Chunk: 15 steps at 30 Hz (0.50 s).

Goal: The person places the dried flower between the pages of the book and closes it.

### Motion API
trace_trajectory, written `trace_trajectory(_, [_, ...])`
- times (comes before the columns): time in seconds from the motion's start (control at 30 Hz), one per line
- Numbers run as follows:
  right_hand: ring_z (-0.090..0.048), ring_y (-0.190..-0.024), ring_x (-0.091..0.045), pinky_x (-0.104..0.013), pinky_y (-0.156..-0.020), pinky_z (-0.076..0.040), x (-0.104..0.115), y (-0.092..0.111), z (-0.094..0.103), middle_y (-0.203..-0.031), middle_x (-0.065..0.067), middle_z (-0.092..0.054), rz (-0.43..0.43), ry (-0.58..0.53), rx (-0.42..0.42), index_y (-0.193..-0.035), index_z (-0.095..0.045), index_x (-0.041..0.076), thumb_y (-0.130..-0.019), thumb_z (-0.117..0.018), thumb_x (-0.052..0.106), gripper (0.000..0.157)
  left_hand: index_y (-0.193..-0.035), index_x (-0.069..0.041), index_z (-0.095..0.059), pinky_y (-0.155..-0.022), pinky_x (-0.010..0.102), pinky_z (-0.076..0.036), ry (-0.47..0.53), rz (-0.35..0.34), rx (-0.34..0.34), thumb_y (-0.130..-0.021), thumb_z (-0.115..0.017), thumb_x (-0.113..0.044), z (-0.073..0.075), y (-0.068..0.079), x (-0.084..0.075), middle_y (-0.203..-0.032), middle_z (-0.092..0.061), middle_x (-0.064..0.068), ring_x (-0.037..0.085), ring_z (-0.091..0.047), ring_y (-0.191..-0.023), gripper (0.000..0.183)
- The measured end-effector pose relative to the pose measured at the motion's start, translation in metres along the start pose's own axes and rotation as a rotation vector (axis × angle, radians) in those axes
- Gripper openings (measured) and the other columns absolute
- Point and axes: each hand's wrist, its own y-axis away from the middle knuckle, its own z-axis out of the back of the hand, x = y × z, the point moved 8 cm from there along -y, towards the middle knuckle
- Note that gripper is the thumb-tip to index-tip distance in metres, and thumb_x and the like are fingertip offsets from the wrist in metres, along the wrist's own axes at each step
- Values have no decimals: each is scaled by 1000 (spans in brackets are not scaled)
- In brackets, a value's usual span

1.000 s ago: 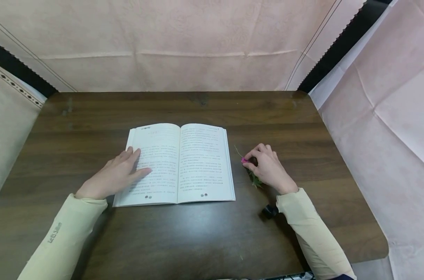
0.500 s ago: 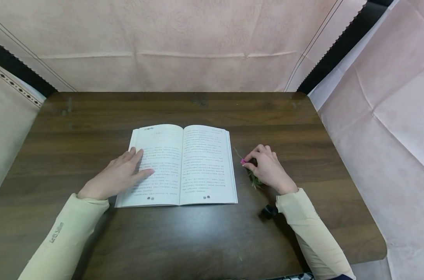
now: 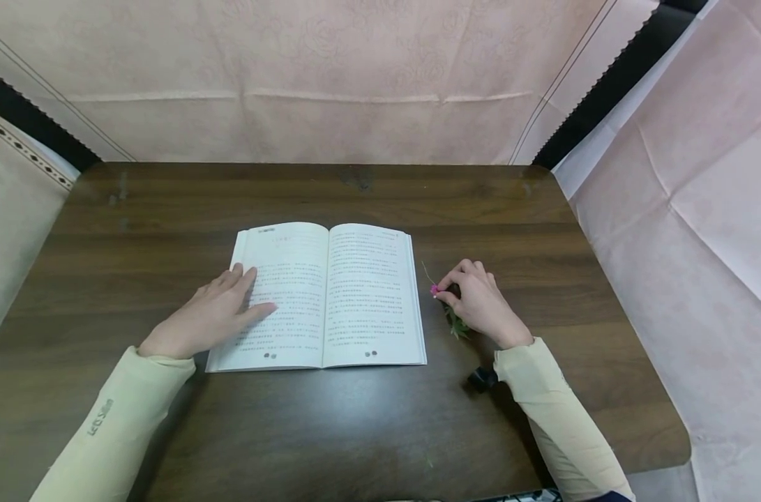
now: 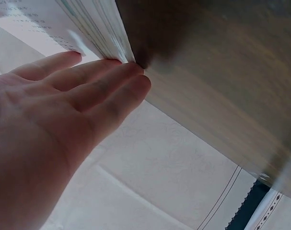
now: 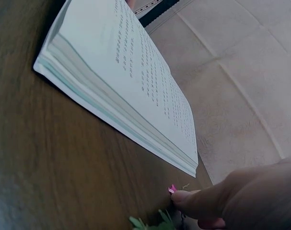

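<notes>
An open book [image 3: 367, 293] with printed pages lies on the wooden table. My left hand [image 3: 198, 321] rests on the left page with its fingers extended. In the left wrist view, its fingertips [image 4: 140, 86] reach the book's outer edge. To the right of the book, my right hand [image 3: 483, 303] pinches a small pink flower [image 3: 434, 289] between thumb and forefinger. A thin, pale, thread-like strand sticks up from it, and green leaves [image 3: 457, 324] show below the hand. The right wrist view has the pink bit at the thumb tip and leaves [image 5: 152, 223] low in the picture.
The brown table [image 3: 330, 195] has rounded corners on the right. Pale pink cloth [image 3: 330, 84] hangs behind it and along the right side. A small black object [image 3: 483, 380] sits beneath my right wrist.
The book and my left hand have shifted slightly to the right in the head view since a second ago. My right hand stays nearly still with the pink flower.
</notes>
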Motion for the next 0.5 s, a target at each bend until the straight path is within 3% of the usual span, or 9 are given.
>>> trace_trajectory(0.23, [-43,-98,-24,-40,-80,-33,2,-1,-1,-104,-3,-56,29,-12,-7,-99,-73,14,-88,-74,26,17,-151,5,-20,-108,68,-14,-11,6,-1,-91,-45,-68,2,1,1,-156,-13,31,49,-12,-142,99])
trace_trajectory(0.5, [-42,-95,-24,-38,-79,-32,2,0,-2,-102,-3,-56,32,-3,1,-98,-74,15,-88,-74,26,15,-151,5,-20,-108,68,-15,-13,11,-1,-91,-44,-69,0,-1,0,-156,-13,31,50,-13,-141,99])
